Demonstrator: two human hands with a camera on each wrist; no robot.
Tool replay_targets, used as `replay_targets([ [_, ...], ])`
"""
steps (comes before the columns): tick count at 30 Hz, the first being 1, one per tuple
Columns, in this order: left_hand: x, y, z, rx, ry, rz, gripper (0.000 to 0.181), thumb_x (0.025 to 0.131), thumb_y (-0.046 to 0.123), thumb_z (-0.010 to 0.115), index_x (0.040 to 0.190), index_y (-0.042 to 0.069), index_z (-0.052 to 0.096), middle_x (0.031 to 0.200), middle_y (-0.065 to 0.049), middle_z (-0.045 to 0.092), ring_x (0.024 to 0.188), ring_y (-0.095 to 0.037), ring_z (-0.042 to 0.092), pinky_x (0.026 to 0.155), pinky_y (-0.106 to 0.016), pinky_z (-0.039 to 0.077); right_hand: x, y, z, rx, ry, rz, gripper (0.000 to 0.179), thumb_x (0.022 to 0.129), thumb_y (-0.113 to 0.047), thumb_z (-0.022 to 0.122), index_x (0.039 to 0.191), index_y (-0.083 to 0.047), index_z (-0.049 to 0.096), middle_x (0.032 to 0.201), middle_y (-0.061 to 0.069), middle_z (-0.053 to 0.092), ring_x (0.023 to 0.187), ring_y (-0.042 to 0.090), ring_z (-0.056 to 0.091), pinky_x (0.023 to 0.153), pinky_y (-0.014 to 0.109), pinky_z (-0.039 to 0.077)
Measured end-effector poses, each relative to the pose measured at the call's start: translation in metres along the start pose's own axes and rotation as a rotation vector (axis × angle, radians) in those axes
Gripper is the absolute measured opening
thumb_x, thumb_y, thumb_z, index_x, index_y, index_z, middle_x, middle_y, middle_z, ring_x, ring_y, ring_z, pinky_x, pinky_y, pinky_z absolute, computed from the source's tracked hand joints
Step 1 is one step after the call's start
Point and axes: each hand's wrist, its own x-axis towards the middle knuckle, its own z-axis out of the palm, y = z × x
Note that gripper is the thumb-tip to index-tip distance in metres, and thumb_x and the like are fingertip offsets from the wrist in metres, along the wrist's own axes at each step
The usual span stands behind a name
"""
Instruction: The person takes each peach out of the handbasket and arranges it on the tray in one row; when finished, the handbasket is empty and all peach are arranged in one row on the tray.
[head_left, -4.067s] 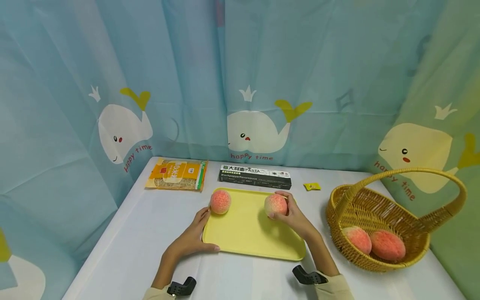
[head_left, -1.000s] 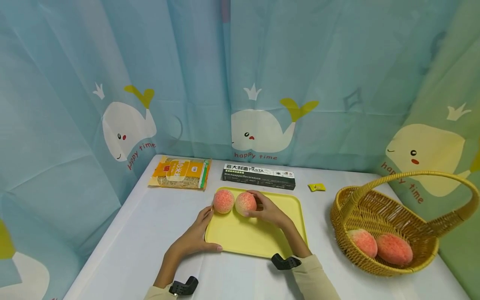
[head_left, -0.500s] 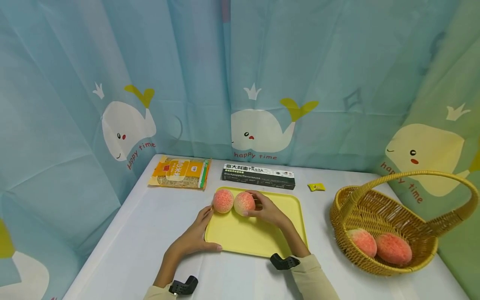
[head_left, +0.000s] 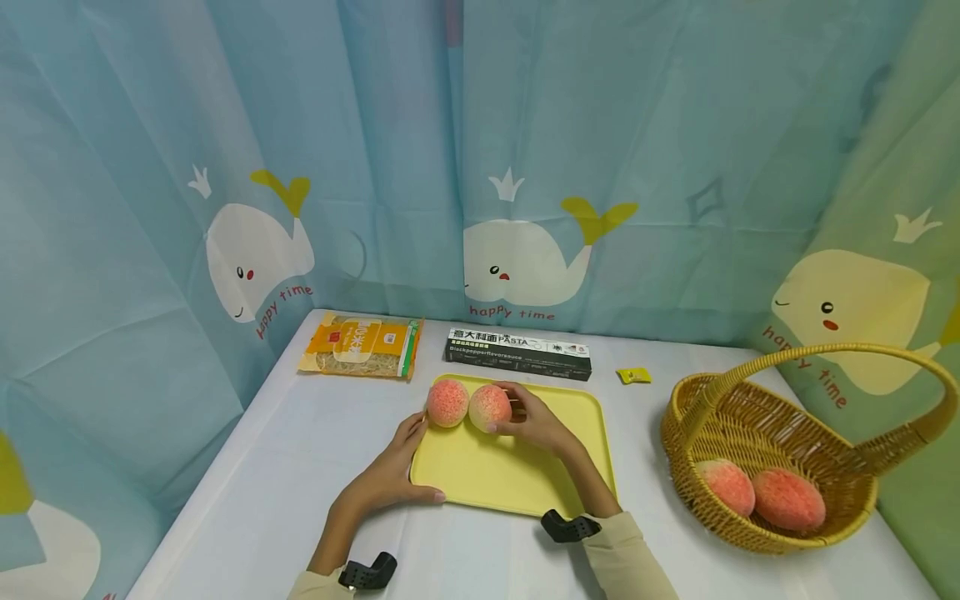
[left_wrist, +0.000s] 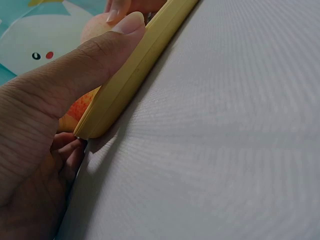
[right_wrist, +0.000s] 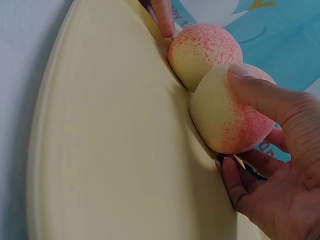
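My right hand [head_left: 542, 427] holds a pink-and-cream peach [head_left: 487, 410] between thumb and fingers at the back of a yellow tray [head_left: 487, 475]. In the right wrist view, this held peach [right_wrist: 215, 112] sits against a second peach [right_wrist: 202, 55]. That second peach [head_left: 447, 403] is in the tray's back left corner. My left hand [head_left: 386, 477] grips the left end of the tray, fingers along the left side and thumb at the front edge. The left wrist view shows the thumb [left_wrist: 112, 47] lying against the tray's rim [left_wrist: 135, 75].
On the right stands a wicker basket [head_left: 678, 467] with a tall handle, two peaches [head_left: 787, 498] inside. Behind the tray lie an orange grain packet [head_left: 360, 346], a black-and-white pasta box [head_left: 517, 354] and a small yellow packet [head_left: 633, 376]. A blue curtain [head_left: 390, 167] hangs behind the table.
Since the oldest frame, my right hand has moved the held peach left across the tray, up to the other peach. Over the last second both hands have stayed nearly still.
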Motion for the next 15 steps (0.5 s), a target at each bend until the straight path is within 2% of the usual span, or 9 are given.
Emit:
replay_targets([
  [8, -0.0013, -0.0009, 0.0013, 0.005, -0.003, -0.003, 0.124, 0.067, 0.05, 0.086, 0.157, 0.006, 0.013, 0.164, -0.014, 0.007, 0.151, -0.034, 0.011, 0.116, -0.055, 0.026, -0.0023, 0.0003, 0.004, -0.022, 0.054, 0.019, 0.071, 0.082, -0.014, 0.079, 0.143, -0.011, 0.043, 0.135, 0.018, 0.052, 0.119, 0.032, 0.056, 0.099, 0.043, 0.05],
  [15, -0.0016, 0.0029, 0.0001, -0.016, 0.001, -0.012, 0.124, 0.067, 0.049, 0.087, 0.157, 0.006, 0.014, 0.164, -0.013, 0.007, 0.151, -0.034, 0.011, 0.117, -0.055, 0.025, -0.0024, -0.0016, 0.0044, -0.039, 0.056, 0.013, 0.071, 0.083, -0.015, 0.078, 0.143, -0.012, 0.042, 0.135, 0.018, 0.052, 0.118, 0.032, 0.056, 0.098, 0.043, 0.05],
])
